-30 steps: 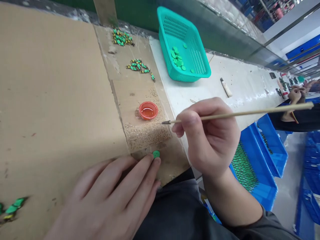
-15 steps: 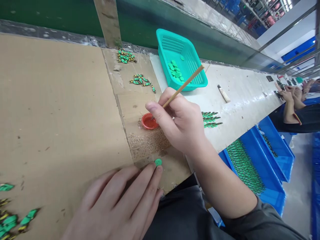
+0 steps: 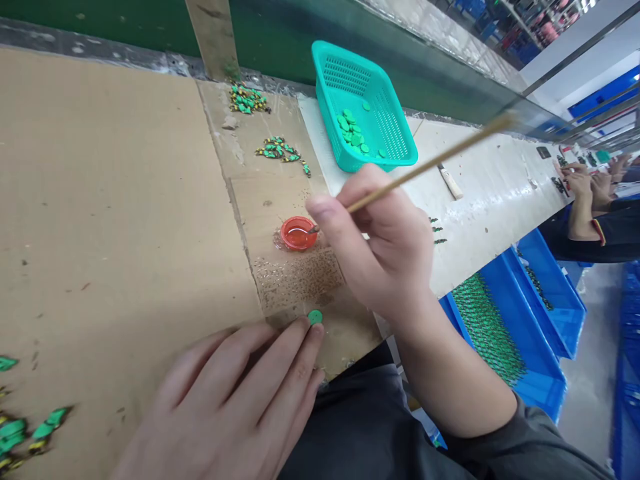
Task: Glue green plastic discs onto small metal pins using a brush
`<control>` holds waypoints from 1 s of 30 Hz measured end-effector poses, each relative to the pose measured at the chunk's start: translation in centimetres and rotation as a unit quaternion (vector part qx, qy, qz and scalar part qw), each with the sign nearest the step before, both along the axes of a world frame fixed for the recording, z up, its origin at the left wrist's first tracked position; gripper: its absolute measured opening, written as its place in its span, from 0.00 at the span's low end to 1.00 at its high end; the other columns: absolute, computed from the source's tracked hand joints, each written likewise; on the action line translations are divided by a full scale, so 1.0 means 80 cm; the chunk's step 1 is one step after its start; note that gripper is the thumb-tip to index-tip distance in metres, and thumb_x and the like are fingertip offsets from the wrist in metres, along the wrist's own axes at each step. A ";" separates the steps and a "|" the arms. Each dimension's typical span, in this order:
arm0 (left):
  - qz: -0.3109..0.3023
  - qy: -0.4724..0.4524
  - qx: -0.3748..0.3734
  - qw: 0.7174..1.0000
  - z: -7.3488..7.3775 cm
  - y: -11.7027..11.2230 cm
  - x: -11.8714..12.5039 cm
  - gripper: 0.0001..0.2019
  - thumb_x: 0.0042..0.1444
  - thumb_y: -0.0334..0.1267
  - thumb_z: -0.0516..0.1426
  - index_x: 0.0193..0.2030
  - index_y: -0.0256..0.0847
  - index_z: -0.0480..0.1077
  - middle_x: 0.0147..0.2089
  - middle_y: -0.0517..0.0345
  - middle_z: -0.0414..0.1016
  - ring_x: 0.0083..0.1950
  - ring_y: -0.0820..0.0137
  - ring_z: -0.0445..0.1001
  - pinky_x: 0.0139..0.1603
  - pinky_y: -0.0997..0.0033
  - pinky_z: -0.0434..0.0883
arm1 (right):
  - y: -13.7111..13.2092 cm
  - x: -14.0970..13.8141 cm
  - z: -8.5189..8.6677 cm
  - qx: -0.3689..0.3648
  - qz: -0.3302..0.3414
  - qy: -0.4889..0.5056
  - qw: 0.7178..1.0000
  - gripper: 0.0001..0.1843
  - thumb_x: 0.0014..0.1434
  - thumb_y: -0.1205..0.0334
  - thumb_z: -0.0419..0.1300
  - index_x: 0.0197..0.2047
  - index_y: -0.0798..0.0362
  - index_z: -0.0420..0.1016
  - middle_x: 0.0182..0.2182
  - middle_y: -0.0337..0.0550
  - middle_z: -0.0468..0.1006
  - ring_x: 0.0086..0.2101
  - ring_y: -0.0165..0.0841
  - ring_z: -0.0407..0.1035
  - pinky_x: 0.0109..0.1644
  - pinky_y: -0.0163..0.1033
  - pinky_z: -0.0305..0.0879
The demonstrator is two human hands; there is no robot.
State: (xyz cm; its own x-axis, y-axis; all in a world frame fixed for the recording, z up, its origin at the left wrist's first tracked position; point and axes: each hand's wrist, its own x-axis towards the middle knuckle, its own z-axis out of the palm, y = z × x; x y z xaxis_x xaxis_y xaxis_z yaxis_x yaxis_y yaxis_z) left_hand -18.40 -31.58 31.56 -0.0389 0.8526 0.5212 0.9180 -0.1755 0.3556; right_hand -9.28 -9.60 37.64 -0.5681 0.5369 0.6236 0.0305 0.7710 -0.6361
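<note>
My right hand [image 3: 385, 247] pinches a thin wooden-handled paintbrush [image 3: 430, 163], whose tip rests at the rim of a small orange cap of paint [image 3: 297, 233]. My left hand [image 3: 235, 407] lies flat on the cardboard [image 3: 110, 220], fingers stretched out, the fingertips touching a small round green disc [image 3: 315, 317]. Speckles of paint mark the cardboard between the cap and the disc.
A teal basket [image 3: 370, 87] with several green discs stands at the back. Small heaps of green and yellow painted pieces [image 3: 280, 150] lie behind the cap and at the left edge [image 3: 20, 430]. Blue bins [image 3: 505, 333] sit right of the bench. Another person's hands [image 3: 583, 183] work far right.
My right hand swung the brush from pointing left in the air down to the orange cap, and the handle now tilts lower to the right. My left hand stayed on the disc.
</note>
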 end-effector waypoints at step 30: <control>-0.051 -0.026 -0.083 0.995 -0.007 -0.024 0.000 0.30 0.74 0.36 0.57 0.81 0.50 0.68 0.81 0.54 0.75 0.74 0.43 0.78 0.73 0.33 0.73 | -0.067 0.066 -0.046 -0.020 0.056 0.006 0.998 0.16 0.82 0.63 0.62 0.38 0.48 0.68 0.30 0.32 0.65 0.27 0.27 0.68 0.30 0.37 0.70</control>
